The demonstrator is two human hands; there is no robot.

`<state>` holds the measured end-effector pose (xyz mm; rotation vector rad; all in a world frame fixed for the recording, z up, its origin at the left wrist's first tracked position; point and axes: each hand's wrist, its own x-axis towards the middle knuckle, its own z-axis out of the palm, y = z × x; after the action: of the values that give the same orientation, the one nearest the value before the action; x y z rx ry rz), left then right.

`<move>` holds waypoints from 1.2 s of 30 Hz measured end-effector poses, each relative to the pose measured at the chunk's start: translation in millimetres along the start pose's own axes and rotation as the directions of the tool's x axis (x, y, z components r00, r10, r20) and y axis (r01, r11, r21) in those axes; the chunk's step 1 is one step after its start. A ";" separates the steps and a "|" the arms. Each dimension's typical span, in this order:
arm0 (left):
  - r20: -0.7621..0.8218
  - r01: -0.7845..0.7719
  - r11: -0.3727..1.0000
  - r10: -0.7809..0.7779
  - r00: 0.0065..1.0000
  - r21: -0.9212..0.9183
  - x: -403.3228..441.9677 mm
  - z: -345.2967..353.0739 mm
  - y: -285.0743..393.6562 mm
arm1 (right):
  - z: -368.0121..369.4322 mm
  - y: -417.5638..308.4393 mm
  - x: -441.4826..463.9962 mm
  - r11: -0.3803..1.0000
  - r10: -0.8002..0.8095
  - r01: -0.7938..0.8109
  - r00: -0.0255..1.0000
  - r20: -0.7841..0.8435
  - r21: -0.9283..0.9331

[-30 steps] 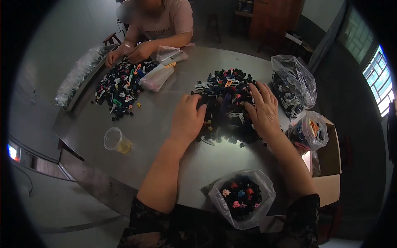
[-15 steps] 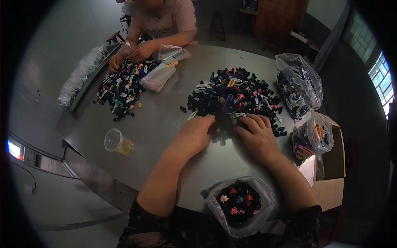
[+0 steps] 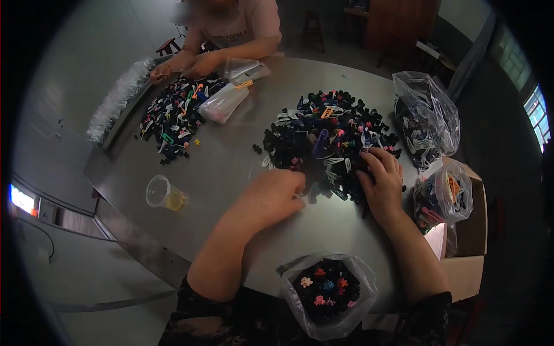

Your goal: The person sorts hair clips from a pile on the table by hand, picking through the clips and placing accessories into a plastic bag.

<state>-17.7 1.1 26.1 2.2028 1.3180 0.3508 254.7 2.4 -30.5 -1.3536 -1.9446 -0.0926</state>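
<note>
A wide pile of small dark hair clips [image 3: 346,130], mixed with white, purple, orange and pink ones, lies on the metal table. At the pile's near left edge is my left hand [image 3: 271,199], its fingers curled and thumb apart; nothing shows between them. My right hand [image 3: 382,183] rests on the near right edge of the pile with thumb and fingers spread, touching clips. Close to my body stands an open plastic bag [image 3: 369,288] of black claw clips with a few coloured flower-shaped ones on top.
Across the metal table [image 3: 225,167], a co-worker [image 3: 236,34] handles a second pile of clips [image 3: 173,112] beside clear packets [image 3: 222,104]. A cup of yellowish liquid [image 3: 165,194] stands at left. Filled bags [image 3: 424,124] and a cardboard box [image 3: 470,259] are at right.
Both hands have come back from the sides of the pile to its near edge. Since half a second ago, my left hand has lowered slightly and my right hand has shifted right.
</note>
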 end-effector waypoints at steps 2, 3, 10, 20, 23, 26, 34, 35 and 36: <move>0.055 -0.026 0.996 0.021 0.998 0.082 2.7 16.3 -5.8 | 0.7 0.4 0.7 1.000 0.002 -0.002 1.000 -0.005 0.009; 0.047 -0.058 0.990 0.052 0.998 0.132 3.5 22.1 -7.2 | 0.8 0.4 1.1 1.000 0.001 -0.001 1.000 -0.013 0.014; -0.200 -0.117 0.975 0.079 0.977 -0.188 -8.1 -14.8 18.7 | 14.0 11.0 -1.7 0.998 0.062 -0.061 0.998 -0.023 0.031; -0.086 -0.676 0.634 0.702 0.707 -0.376 -63.7 -51.8 71.3 | 13.3 10.4 -0.8 0.997 0.050 -0.049 0.999 -0.012 0.057; -0.290 -0.501 0.824 0.427 0.856 -0.266 -53.5 -55.6 48.5 | 12.3 9.0 -0.1 0.997 0.048 -0.048 0.999 -0.007 0.053; -0.156 -0.048 0.967 0.009 0.988 -0.249 -28.7 -46.5 19.1 | 15.6 12.3 -1.0 0.997 0.045 -0.045 0.999 -0.002 0.056; 0.128 -0.014 0.988 -0.006 0.992 0.156 6.9 14.4 -9.8 | 14.5 7.3 -2.9 0.998 0.049 -0.049 0.999 -0.001 0.042; 0.131 -0.015 0.989 -0.004 0.991 0.145 7.3 14.9 -9.8 | 14.5 6.0 -3.3 0.998 0.057 -0.058 0.998 0.013 0.034; 0.131 -0.018 0.989 -0.001 0.991 0.145 7.9 13.8 -9.3 | 13.9 5.0 -3.4 0.998 0.058 -0.058 0.998 0.011 0.032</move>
<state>-14.0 7.1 9.0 2.3092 1.2995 0.1126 251.9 8.3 -44.2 -1.3909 -1.9056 -0.0266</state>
